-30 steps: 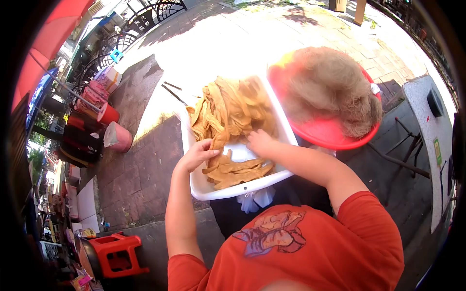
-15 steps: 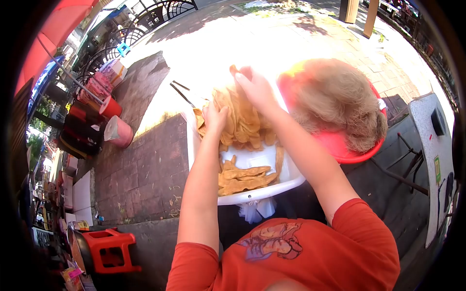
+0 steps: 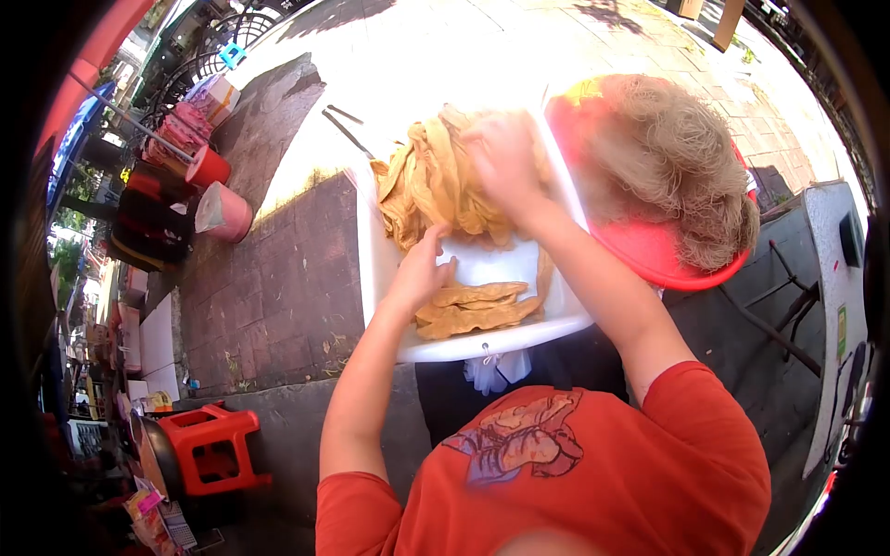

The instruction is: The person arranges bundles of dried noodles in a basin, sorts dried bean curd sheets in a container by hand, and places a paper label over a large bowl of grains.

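A heap of flat, golden-brown strips [image 3: 431, 181], whose exact kind I cannot make out, lies in the far part of a white plastic tub [image 3: 378, 306]. A smaller stack of similar strips [image 3: 482, 310] lies at the near end, roughly lined up sideways. My left hand [image 3: 426, 267] is over the gap between the two, its thumb and fingers apart, fingertips close to the heap's near edge. On the heap's right side is my right hand [image 3: 505, 157], smeared by motion and bright sun; its fingers and anything in them are unclear.
A red basin [image 3: 640, 255] with a bundle of tan, stringy fibre [image 3: 686, 176] stands right of the tub. Dark tongs or handles [image 3: 348, 130] stick out at the tub's far left. A red stool [image 3: 213, 449] and a pink bucket [image 3: 222, 211] are on the left, a grey table [image 3: 830, 306] on the right.
My left hand has come off the heap and moved nearer to me. The right hand, which held a strip up, has lowered onto the heap's right side. The camera view has shifted slightly.
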